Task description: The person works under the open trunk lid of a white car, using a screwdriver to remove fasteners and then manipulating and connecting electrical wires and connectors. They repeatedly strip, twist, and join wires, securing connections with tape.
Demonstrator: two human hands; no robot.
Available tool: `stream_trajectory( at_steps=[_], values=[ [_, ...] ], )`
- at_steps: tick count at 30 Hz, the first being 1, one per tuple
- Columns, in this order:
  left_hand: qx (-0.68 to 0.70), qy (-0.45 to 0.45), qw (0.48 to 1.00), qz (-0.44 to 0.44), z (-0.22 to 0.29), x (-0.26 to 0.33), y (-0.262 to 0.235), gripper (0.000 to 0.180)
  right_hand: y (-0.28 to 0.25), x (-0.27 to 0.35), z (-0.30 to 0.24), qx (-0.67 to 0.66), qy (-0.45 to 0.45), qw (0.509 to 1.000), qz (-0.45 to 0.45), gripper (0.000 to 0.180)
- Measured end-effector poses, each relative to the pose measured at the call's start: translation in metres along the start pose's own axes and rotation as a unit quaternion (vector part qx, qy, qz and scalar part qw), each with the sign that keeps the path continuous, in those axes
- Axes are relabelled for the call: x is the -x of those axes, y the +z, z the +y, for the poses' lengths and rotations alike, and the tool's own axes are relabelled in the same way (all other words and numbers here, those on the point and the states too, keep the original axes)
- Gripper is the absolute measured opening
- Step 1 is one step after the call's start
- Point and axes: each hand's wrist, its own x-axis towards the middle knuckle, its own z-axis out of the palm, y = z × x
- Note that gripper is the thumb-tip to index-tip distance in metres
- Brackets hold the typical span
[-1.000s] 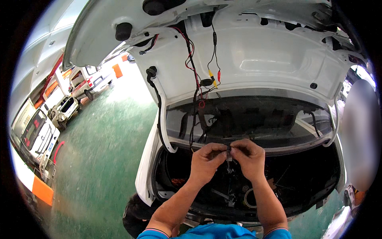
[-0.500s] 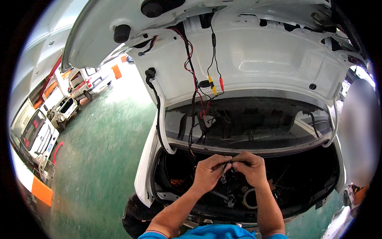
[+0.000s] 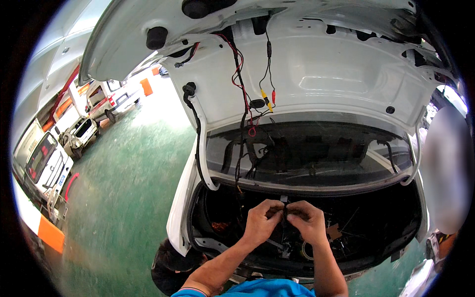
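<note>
My left hand [image 3: 262, 221] and my right hand [image 3: 308, 221] meet in front of me, above the open trunk [image 3: 381, 237] of a white car. Both are closed in a pinch, fingertips almost touching. Between them is a thin dark thing, mostly covered by my fingers; its kind does not show. A small grey piece [image 3: 283, 198] stands out just above the fingertips. Beyond my hands, red and black wires [image 3: 241, 74] dangle from the raised trunk lid [image 3: 336, 74]. A yellow plug [image 3: 267, 99] and a red plug [image 3: 273, 96] hang on a black cable beside them.
A pale ring [image 3: 307, 251] and a brown cardboard scrap [image 3: 334, 231] lie in the trunk, by my right forearm. The rear window [image 3: 316, 143] is behind the lid's wires. A dark rounded shape [image 3: 170, 265] is at lower left. A blurred person [image 3: 448, 171] stands at right.
Both hands have come down slightly and remain together. The grey piece now shows above my fingertips. The red plug has swung a little lower relative to the lid's wires and left.
</note>
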Motion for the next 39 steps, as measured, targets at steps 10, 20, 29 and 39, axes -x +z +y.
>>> stream_trajectory(
  at_steps=[10,20,29,39],
  values=[
    [-0.023,0.041,0.994,-0.095,-0.020,0.029,0.043,0.016,-0.019,0.041,0.051,-0.137,0.123,0.978,0.094,0.017],
    [-0.045,0.075,0.988,-0.128,-0.004,-0.047,0.005,0.021,-0.186,0.232,0.178,0.416,0.221,0.869,0.151,0.020],
    [-0.079,0.227,0.966,0.097,0.105,-0.214,-0.042,0.029,-0.228,0.457,0.261,0.490,0.603,0.620,-0.111,0.032],
    [-0.238,0.083,0.952,0.176,0.063,-0.324,-0.061,0.050,-0.232,0.463,0.307,0.381,0.571,0.727,-0.019,0.025]
  ],
)
